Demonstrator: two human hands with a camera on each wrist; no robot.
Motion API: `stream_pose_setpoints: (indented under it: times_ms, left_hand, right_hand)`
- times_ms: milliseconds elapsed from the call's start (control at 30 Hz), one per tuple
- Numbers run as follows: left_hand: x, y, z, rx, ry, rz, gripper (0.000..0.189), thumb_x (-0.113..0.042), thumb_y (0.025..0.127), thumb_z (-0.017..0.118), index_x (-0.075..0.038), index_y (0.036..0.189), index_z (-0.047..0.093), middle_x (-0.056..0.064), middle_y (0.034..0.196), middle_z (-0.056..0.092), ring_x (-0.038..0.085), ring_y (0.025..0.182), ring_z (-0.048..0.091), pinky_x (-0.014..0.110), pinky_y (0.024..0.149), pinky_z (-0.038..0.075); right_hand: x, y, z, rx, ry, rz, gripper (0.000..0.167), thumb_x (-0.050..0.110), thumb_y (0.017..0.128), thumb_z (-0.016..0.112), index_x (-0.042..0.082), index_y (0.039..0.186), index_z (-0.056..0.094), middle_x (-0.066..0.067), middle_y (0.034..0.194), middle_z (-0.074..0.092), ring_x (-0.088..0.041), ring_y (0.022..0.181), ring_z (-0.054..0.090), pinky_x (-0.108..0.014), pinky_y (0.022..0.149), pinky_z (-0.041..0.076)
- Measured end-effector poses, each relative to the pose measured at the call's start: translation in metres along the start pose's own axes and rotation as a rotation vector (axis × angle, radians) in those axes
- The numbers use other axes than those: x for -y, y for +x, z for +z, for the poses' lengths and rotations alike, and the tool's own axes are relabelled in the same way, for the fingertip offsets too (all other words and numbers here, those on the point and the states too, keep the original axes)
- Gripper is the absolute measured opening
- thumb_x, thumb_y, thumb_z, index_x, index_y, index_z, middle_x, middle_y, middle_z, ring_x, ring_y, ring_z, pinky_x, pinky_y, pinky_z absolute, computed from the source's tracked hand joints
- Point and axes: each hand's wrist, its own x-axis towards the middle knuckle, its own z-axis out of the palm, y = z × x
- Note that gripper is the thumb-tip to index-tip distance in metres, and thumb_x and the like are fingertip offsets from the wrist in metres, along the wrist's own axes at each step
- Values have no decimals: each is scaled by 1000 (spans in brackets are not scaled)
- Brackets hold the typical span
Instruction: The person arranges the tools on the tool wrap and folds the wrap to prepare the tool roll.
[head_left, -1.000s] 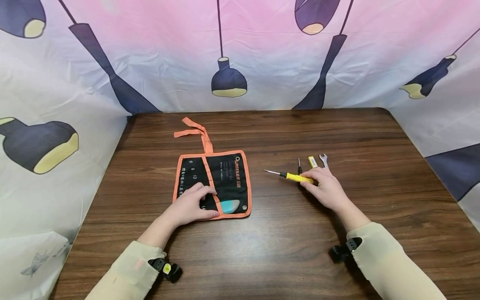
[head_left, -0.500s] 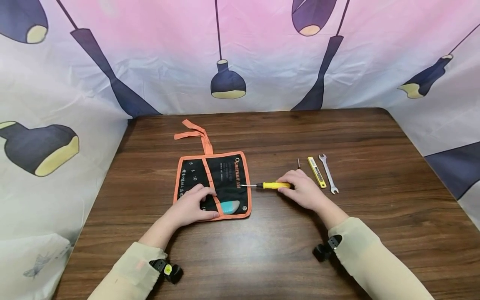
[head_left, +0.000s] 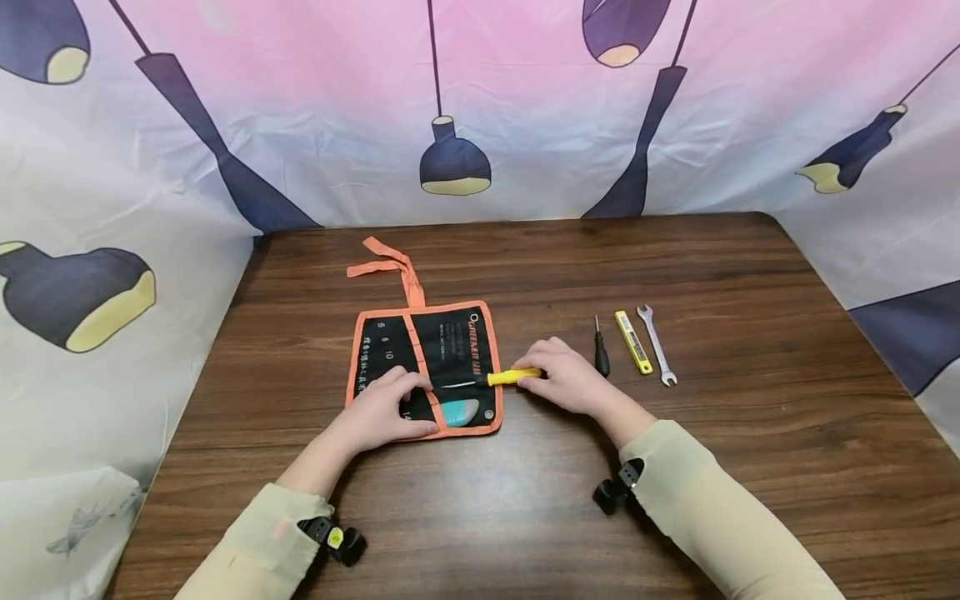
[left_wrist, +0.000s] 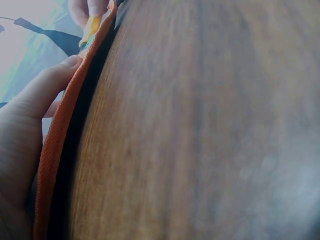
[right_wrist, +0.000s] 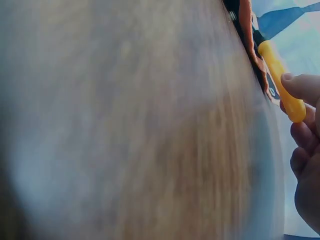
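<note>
On your black pouch [head_left: 450, 354], the orange word GREENER runs down the side at 2 o'clock, followed by Chinese characters. White numerals 6, 8, 10 and 14 mark the pocket side, beside a column of white Chinese characters at 9 o'clock; the fine grey print is too small to read, as is the label on the yellow case [head_left: 633, 342].

The pouch lies flat, dark cloth bound in woven orange edging, with orange ties [head_left: 408, 279] spread toward 12 o'clock. A rounded teal-and-grey handle [head_left: 460, 412] pokes out of the pocket at 5 o'clock. Out at 3 o'clock on the wood-grained table [head_left: 480, 517] lie a slim black screwdriver [head_left: 602, 353], the slender case and a silver double-ended wrench [head_left: 657, 346].

Your left hand [head_left: 386, 407] rests on the pouch at 8 o'clock, forefinger and thumb spread apart. Your right hand [head_left: 561, 377], at 3 o'clock, pinches the smooth yellow handle of the yellow screwdriver [head_left: 502, 377] between thumb and fingers. Its thin metal shaft points to 9 o'clock over the pouch, tip near the orange pocket band [head_left: 417, 346]; you cannot tell whether they touch.
</note>
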Motion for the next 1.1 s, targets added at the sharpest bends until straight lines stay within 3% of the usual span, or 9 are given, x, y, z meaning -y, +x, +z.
stream_pose_setpoints:
  times_ms: [1100]
  left_hand:
    - [-1, -2, 1, -13, 5, 11, 51, -52, 73, 74, -23, 114, 62, -5, 84, 42, 11, 74, 41, 29, 61, 36]
  right_hand:
    - [32, 32, 21, 119, -32, -131, 23, 23, 89, 64, 13, 109, 70, 3, 101, 61, -14, 90, 48, -30, 78, 41]
